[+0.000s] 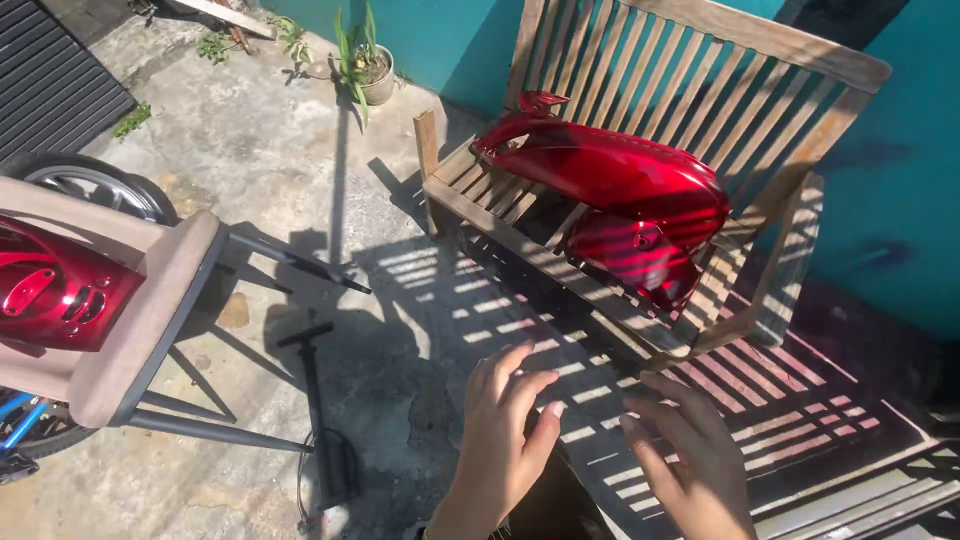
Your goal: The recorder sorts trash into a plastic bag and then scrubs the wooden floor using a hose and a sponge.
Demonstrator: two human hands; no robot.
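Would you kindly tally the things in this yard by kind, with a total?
Glossy red motorcycle body panels: 2
Slatted wooden benches: 1
Padded tan chairs with grey metal legs: 1
Black floor pumps: 1
Potted plants: 1
Wheels: 1
Total: 7

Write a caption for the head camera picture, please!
Two empty hands, left hand and right hand, reach toward red motorcycle panels on wooden bench.

2 hands (500, 440) (690, 460), 3 red panels (610, 170) (635, 255) (55, 290), 1 wooden bench (780, 40), 1 chair (150, 300), 1 pump (320, 420).
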